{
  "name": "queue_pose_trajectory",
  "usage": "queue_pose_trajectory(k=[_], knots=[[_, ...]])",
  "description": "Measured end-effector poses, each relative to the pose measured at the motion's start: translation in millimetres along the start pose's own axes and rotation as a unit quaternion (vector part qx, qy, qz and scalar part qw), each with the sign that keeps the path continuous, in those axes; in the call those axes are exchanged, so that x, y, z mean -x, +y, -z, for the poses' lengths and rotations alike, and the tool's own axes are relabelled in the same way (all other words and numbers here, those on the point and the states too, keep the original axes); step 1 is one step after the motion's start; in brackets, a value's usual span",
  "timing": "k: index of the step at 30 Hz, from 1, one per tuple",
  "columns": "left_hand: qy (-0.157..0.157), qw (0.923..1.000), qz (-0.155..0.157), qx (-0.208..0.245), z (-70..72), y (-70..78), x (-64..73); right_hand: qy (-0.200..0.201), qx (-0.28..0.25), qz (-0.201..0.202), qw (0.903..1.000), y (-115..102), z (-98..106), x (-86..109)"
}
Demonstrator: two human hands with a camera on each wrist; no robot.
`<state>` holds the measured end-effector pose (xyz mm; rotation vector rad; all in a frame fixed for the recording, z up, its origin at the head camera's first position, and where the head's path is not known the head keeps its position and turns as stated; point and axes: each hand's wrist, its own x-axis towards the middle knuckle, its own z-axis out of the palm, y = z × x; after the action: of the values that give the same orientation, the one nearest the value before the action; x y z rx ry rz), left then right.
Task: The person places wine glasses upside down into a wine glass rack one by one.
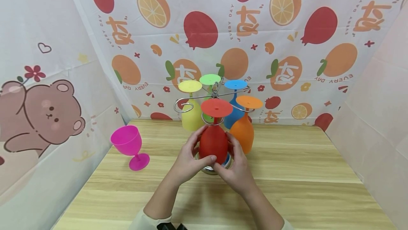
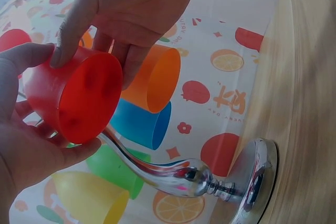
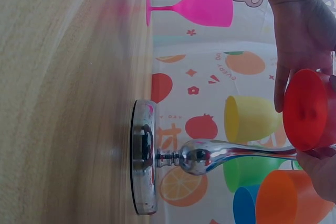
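A red plastic goblet (image 1: pixel 214 144) hangs upside down at the front of a chrome stemware rack (image 1: pixel 215 95), its foot above a wire ring. My left hand (image 1: pixel 188 162) holds the bowl from the left, thumb across the front. From the other side my right hand (image 1: pixel 237 169) holds the same bowl, its thumb close to the left one. Both wrist views show the red bowl's open mouth, facing the table side, between the two hands. Behind it the rack's curved post (image 2: pixel 178 177) runs down to a round chrome base (image 3: pixel 143 156).
Yellow (image 1: pixel 191 115), green (image 1: pixel 209 78), blue (image 1: pixel 234 111) and orange (image 1: pixel 243 132) goblets hang inverted around the rack. A curled wire hook (image 1: pixel 183 107) at front left holds no goblet. A magenta goblet (image 1: pixel 127 141) stands upright on the wooden table (image 1: pixel 302 173) at left.
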<state>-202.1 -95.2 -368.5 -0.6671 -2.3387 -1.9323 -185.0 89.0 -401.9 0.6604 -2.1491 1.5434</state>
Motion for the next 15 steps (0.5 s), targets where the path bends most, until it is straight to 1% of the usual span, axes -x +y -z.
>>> queue_pose_trajectory(k=[15], knots=[[0.002,1.0,0.004,-0.006,-0.2,1.4,0.6,-0.001,-0.001,-0.001,1.0,-0.1,0.2,-0.1]])
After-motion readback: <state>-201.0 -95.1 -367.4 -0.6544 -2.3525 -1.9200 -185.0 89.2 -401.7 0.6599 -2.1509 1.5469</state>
